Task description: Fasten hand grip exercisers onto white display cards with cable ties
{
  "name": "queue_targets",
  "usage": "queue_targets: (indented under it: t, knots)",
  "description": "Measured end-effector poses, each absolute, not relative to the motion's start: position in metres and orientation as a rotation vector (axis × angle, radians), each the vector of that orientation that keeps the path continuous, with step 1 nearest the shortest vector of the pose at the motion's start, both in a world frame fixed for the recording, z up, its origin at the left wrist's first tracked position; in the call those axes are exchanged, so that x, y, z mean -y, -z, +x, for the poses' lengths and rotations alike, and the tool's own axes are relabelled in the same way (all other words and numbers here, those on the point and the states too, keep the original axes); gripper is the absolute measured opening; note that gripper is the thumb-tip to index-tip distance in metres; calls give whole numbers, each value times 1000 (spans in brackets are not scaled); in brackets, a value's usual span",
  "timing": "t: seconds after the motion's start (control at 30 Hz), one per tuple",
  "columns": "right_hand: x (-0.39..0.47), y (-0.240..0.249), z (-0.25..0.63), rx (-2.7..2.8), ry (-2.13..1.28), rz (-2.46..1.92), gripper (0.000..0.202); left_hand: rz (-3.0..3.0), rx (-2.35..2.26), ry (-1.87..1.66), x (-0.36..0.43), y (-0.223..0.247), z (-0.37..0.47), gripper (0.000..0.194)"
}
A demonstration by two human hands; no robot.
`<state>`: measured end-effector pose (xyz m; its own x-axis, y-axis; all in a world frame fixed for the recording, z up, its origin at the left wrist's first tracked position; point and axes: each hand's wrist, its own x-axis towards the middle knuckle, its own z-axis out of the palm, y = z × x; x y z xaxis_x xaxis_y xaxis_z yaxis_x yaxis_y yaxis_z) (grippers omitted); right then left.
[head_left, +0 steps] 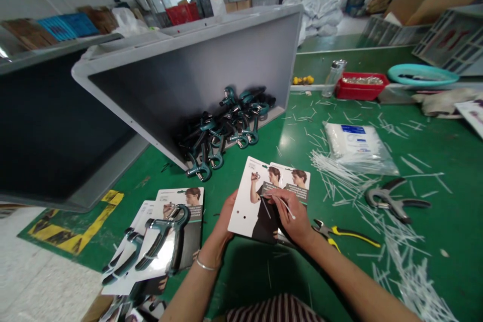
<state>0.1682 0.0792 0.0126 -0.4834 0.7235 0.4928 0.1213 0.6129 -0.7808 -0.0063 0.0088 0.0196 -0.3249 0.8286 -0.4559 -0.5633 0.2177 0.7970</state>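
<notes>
My left hand [227,211] grips the left edge of a printed packaging card [244,206], its fingers mostly hidden behind it. A second card [301,177] lies under or behind the first, to the right. Over the card's front, my right hand [292,215] pinches a thin white cable tie [285,202]. To the left, teal-and-black hand grippers [164,236] rest on more printed cards [194,231]. Many loose hand grippers [226,126] lie heaped in a grey crate [260,45] tipped on its side. Yellow-handled cutting pliers [349,232] lie just right of my right hand.
White cable ties [332,168] are strewn across the green table [241,266], beside a clear bag of them [358,146]. A grey-black hand gripper [396,201] lies to the right. Farther back are a red bin [360,91], a glass bottle [332,80] and a turquoise tray [422,80].
</notes>
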Motion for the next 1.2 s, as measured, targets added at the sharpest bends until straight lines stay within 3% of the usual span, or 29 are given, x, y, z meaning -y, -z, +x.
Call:
queue_targets:
  t: [0.17, 0.33, 0.47, 0.67, 0.87, 1.2]
  knots:
    - [-82, -12, 165, 2045, -749, -522, 23, 730, -1563, -1319, -11, -16, -19, 15]
    - [-92, -19, 160, 2081, -904, -494, 15, 964, -1804, -1321, -13, -29, -12, 5]
    - [-95, -22, 158, 2056, -1011, -602, 15, 1137, -2055, -1292, -2, -46, -9, 10]
    - [-95, -21, 156, 2096, -1020, -545, 16, 1309, -1788, -1107, 19, -52, -18, 27]
    - [-92, -21, 155, 2128, -995, -536, 15, 1313, -1894, -1230, 22, -44, -8, 14]
    - [-90, -21, 158, 2148, -1002, -439, 22, 842, -1750, -1272, 18, -30, -6, 15]
